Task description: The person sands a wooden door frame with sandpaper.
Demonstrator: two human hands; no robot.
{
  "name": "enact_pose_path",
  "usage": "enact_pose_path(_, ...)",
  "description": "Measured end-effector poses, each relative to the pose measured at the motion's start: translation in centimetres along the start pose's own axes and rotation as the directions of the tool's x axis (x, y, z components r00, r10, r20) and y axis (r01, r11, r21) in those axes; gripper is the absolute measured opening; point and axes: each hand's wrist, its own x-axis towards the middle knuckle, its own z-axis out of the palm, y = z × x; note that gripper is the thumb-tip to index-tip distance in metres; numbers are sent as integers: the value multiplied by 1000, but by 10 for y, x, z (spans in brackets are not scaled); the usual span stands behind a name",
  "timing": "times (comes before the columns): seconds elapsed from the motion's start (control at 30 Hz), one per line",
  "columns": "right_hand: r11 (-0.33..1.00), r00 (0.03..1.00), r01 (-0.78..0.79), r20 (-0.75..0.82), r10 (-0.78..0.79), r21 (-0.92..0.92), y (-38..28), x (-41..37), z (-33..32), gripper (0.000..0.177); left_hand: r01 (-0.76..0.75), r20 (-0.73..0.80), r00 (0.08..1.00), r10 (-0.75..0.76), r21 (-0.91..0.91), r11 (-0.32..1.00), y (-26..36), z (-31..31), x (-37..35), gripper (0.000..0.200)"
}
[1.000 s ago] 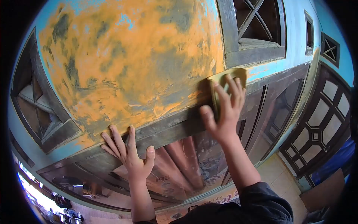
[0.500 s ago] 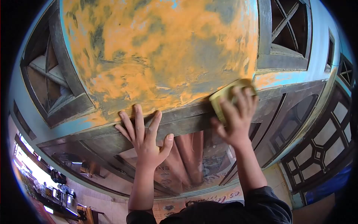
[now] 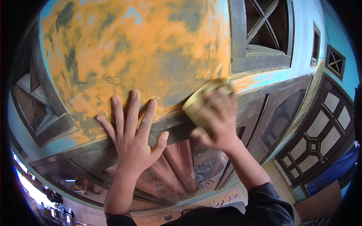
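Rubbing step: right hand (image 3: pixel 215 120) fingers grip the pad (image 3: pixel 193 101) against the wall (image 3: pixel 151 49) (orange, patchy), just above the lintel (image 3: pixel 94 145). Left hand (image 3: pixel 130 138) lies spread flat, bracing. The next stroke likely needs even pressure.

Light: bright, even daylight; glare blown out at the lower-left edge.
Shadows: soft, thin, under the left hand (image 3: pixel 130 139) on the orange wall (image 3: pixel 143 49).
Blur: right hand (image 3: pixel 215 120) and pad (image 3: pixel 200 98) motion-smeared.
Distortion: strong fisheye bowing; black corners.
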Motion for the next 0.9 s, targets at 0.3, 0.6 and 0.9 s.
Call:
enact_pose_path(0.3, 996, 998, 54, -9, -55, -70, 13, 11, 1, 60, -121, -94, 986, 137, 154, 981, 9, -12, 76, 58)
enact_pose_path(0.6, 990, 992, 63, -96, -76, -128, 55, -41, 4, 56, -240, -66, 963, 261, 229, 944, 55, 11, 102, 61)
enact_pose_path(0.9, 980, 971, -141, -214, 110, -140, 98, -50, -10, 62, -328, -3, 941, 338, 238, 914, 94, 29, 116, 64)
